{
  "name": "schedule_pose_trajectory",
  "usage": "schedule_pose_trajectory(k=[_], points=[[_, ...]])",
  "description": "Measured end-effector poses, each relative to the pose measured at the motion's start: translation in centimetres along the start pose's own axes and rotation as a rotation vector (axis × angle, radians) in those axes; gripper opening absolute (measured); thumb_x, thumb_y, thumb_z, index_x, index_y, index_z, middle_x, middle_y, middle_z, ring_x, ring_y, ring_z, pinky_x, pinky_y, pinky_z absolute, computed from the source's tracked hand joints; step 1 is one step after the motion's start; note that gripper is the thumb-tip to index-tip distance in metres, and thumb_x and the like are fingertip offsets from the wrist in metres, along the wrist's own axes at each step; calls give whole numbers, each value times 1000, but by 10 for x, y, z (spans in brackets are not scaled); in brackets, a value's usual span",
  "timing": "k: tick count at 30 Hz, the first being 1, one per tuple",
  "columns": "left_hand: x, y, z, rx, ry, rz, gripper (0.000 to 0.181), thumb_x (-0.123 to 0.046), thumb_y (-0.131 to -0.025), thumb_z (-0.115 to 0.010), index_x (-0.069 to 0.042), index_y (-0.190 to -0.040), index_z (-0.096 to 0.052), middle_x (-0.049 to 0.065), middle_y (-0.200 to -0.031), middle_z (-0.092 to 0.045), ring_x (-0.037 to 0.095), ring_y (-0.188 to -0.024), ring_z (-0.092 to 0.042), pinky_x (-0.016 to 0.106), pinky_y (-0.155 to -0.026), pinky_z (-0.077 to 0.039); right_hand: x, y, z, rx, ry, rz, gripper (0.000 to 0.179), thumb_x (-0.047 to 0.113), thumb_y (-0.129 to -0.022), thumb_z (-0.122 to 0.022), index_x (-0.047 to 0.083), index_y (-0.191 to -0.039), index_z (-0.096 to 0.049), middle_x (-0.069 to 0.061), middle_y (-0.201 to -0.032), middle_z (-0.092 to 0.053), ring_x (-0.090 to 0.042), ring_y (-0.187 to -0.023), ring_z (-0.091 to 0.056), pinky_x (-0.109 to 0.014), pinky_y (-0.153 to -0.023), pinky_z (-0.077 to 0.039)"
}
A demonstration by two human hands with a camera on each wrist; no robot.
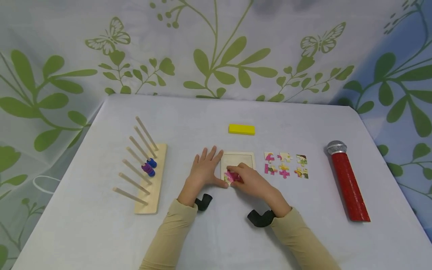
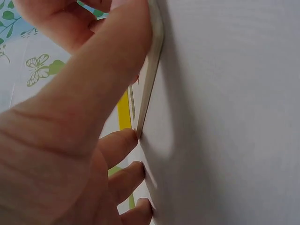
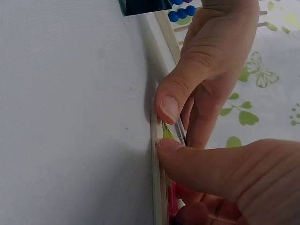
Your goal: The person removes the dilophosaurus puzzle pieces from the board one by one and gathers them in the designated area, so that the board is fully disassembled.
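A shallow wooden puzzle tray (image 1: 243, 159) lies flat in the middle of the table in the head view. Pink-and-green jigsaw pieces (image 1: 229, 177) show in its near left corner, partly covered by fingers. My left hand (image 1: 203, 170) is spread at the tray's left side, fingers extended and thumb along the near edge. In the left wrist view its fingertips (image 2: 126, 138) touch the tray's side. My right hand (image 1: 254, 182) curls over that corner and holds a pink jigsaw piece (image 3: 172, 199) against the tray. The right thumb (image 3: 171, 146) lies at the tray's rim; the piece's outline is mostly hidden.
Several loose jigsaw pieces (image 1: 284, 166) lie in rows right of the tray. Beyond it is a yellow block (image 1: 241, 129). A wooden peg rack (image 1: 158, 176) with blue and purple beads (image 1: 148, 168) stands left; a red toy microphone (image 1: 349, 183) lies far right.
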State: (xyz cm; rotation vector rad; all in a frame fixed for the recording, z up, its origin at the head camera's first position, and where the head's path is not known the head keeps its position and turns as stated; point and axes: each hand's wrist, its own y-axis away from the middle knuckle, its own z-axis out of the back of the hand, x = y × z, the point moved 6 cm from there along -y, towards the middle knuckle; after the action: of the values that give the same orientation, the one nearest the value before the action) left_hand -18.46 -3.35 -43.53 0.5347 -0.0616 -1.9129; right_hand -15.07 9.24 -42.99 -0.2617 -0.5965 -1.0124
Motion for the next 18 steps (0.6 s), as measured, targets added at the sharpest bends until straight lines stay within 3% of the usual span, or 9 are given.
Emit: schedule_pose_trajectory(k=[6, 13, 18], points=[[-1, 2, 1, 11, -7, 4, 113, -56, -57, -77, -16, -145, -20, 8, -150, -9, 32, -136, -4, 52, -106, -9, 1, 0, 0, -29, -5, -29, 44, 10, -76, -73, 5, -116, -56, -3, -89, -54, -15, -78, -52, -28, -69, -48], [-1, 1, 0, 20, 13, 8, 113, -56, -57, -78, -17, -146, -19, 8, -151, -8, 32, -136, -2, 52, -106, -7, 3, -2, 2, -61, -40, -17, 44, 9, -75, -74, 10, -112, -49, -1, -83, -54, -13, -68, -48, -25, -62, -45], [0, 0, -1, 17, 7, 8, 113, -57, -57, -77, -17, -146, -19, 7, -151, -8, 32, -136, -3, 52, -106, -7, 2, -1, 1, -80, -62, -19, 45, 7, -74, -74, 11, -110, -47, -2, -85, -53, -13, -70, -48, -25, -61, -45]])
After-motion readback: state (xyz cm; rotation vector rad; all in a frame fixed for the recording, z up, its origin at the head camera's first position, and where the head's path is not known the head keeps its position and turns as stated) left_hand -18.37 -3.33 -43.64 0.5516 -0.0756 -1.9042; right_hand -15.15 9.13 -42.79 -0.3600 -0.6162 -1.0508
